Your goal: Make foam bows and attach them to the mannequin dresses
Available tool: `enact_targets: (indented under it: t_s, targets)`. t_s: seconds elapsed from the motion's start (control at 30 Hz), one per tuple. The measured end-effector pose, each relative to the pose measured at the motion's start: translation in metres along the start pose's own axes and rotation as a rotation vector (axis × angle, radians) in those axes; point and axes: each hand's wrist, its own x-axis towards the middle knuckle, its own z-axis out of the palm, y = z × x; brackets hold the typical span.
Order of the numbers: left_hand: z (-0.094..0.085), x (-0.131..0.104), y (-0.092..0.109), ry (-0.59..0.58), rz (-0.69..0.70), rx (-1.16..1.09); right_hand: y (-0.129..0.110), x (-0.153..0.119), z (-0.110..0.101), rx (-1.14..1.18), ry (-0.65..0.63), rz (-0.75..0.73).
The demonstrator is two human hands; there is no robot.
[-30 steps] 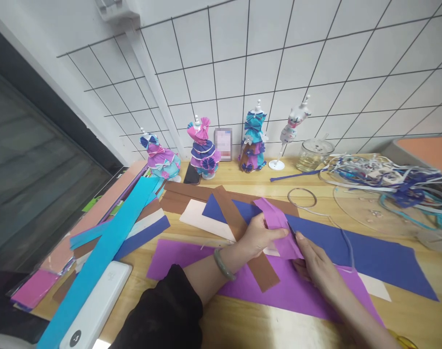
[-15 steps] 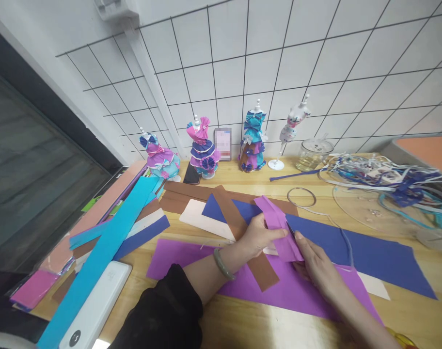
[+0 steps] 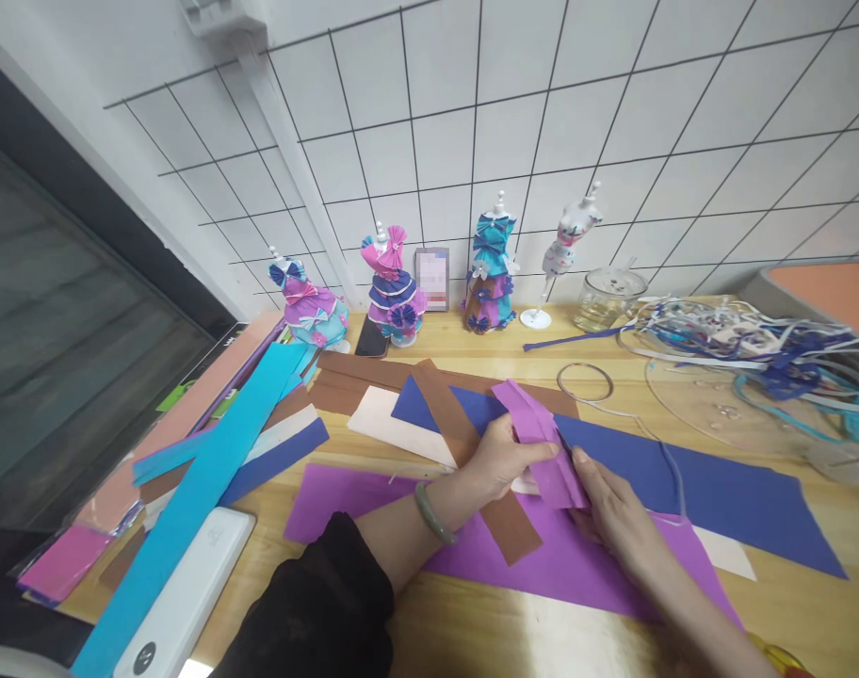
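My left hand pinches a folded strip of purple crepe paper, its thumb lying on top. My right hand is closed around scissors; only a dark blade shows at the strip's right edge, and the handles are hidden in the palm. Beneath both hands lies a large purple sheet. A brown strip crosses it under my left wrist. Behind the hands spreads a long dark blue sheet, with a cream piece to its left.
Dressed miniature mannequins stand along the tiled wall, beside a bare mannequin and a glass jar. A wire ring lies near a heap of ribbons. At left are a turquoise strip and a white power bank.
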Motion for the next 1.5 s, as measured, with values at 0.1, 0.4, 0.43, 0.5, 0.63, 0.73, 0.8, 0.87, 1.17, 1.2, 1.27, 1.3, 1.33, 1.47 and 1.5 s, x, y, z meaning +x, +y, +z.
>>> enact_targets:
  t_s: [0.1,0.4,0.43,0.5,0.63,0.73,0.8,0.87,1.17,1.2,1.27,1.3,1.33,1.47,1.5]
  targets:
    - [0.0005,-0.0004,0.0001,0.004,-0.006,-0.006,-0.0013,-0.0003,0.0003,-0.018,0.018,-0.021]
    - [0.0001,-0.0009,0.0024,-0.048,-0.004,-0.029,-0.0001,0.0016,-0.0022,-0.067,0.064,-0.053]
    - [0.0002,-0.0009,0.0029,-0.053,0.002,-0.039,0.0002,0.0023,-0.0026,-0.082,0.078,-0.071]
    - [0.0005,-0.0006,0.0036,-0.045,0.019,-0.068,0.0006,0.0034,-0.003,-0.111,0.099,-0.116]
    - [0.0,0.0006,0.0039,-0.001,0.03,-0.101,0.0014,0.0032,-0.0027,-0.13,0.097,-0.153]
    - [-0.0016,0.0017,0.0036,0.003,0.034,-0.096,0.0018,0.0019,-0.0021,-0.112,0.076,-0.132]
    - [-0.0027,0.0023,0.0037,0.005,0.043,-0.089,0.0017,0.0008,-0.0016,-0.105,0.074,-0.125]
    - [-0.0031,0.0026,0.0041,0.016,0.049,-0.084,0.0012,-0.0002,-0.0011,-0.102,0.07,-0.136]
    - [0.0016,-0.0006,0.0044,-0.006,0.02,-0.062,-0.0048,-0.002,-0.0001,-0.109,0.092,-0.173]
    - [0.0015,-0.0008,0.004,-0.011,0.021,-0.058,-0.0056,-0.0019,-0.0001,-0.106,0.101,-0.174]
    - [0.0011,-0.0009,0.0033,-0.016,0.023,-0.046,-0.0069,-0.0018,-0.0001,-0.105,0.113,-0.182]
    - [0.0008,-0.0009,0.0031,-0.015,0.024,-0.039,-0.0073,-0.0018,-0.0002,-0.112,0.114,-0.183]
    - [0.0007,-0.001,0.003,-0.013,0.024,-0.031,-0.0075,-0.0018,-0.0002,-0.12,0.113,-0.183]
    - [0.0012,-0.0014,0.0031,-0.007,0.024,-0.019,-0.0064,-0.002,-0.0002,-0.14,0.101,-0.178]
    - [0.0015,-0.0016,0.003,-0.009,0.025,-0.023,-0.0059,-0.0021,-0.0001,-0.138,0.096,-0.175]
